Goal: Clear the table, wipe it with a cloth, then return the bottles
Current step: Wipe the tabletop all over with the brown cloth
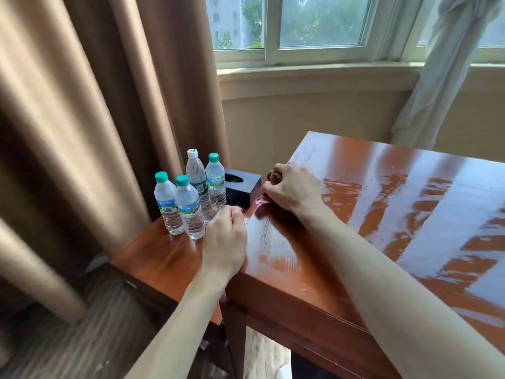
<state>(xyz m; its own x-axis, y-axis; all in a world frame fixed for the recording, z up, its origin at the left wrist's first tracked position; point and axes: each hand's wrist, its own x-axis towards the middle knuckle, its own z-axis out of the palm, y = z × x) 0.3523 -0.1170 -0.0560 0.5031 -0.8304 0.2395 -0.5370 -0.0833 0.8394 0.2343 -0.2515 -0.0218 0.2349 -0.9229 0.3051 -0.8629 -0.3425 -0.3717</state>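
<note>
Several clear water bottles [188, 206] with green caps, one with a white cap, stand grouped on the low side table [158, 258]. At the left edge of the glossy wooden table [396, 214], my right hand [292, 190] grips a pink cloth [260, 201]; only a small corner of the cloth shows under the fingers. My left hand [226, 242] is just left of that edge and close behind the nearest bottles. Its fingers are curled away from me, so I cannot see whether they hold anything.
A black tissue box [241, 187] sits on the side table behind the bottles. Brown curtains [95, 119] hang at the left. A window and sill run along the back, with a white curtain [442, 77] at the right. Wet streaks shine on the tabletop.
</note>
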